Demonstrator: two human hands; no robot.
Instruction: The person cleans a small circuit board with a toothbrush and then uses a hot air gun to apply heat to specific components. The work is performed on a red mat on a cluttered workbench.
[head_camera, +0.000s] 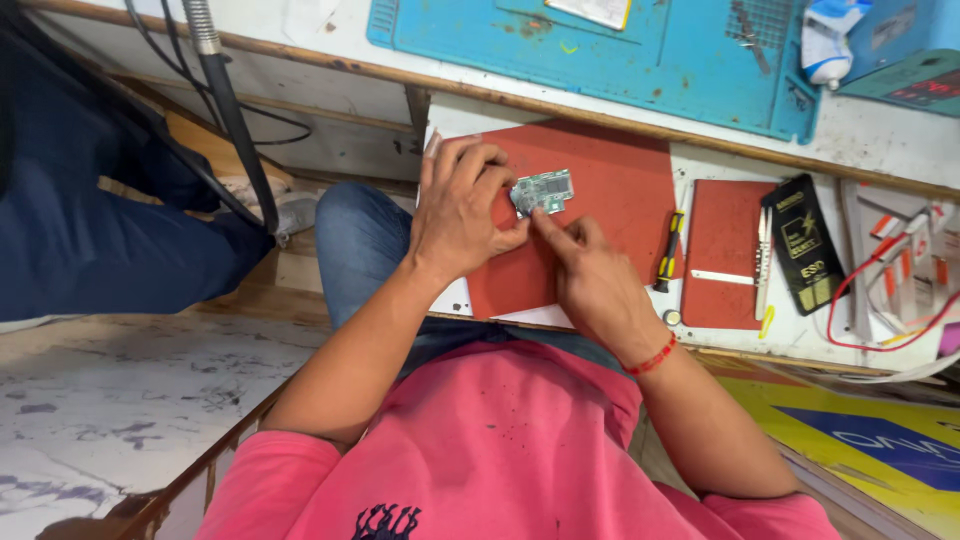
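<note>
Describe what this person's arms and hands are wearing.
Both forearms are bare below short pink sleeves of a T-shirt. The left hand wears no glove, ring or band. The right hand is gloveless too, with a thin red thread bracelet around its wrist.

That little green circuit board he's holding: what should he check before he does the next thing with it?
1. Circuit board lies over the red mat: ok.
2. Left hand steadies the board's left edge: ok.
3. Right hand has its fingertip at the board's lower edge: ok.
4. Yellow-and-black screwdriver lies close by, right of the mat: ok.
5. Tweezers lie within sight on the smaller red mat: ok.
6. Tiny parts on the board undamaged: cannot tell, too small.
</note>
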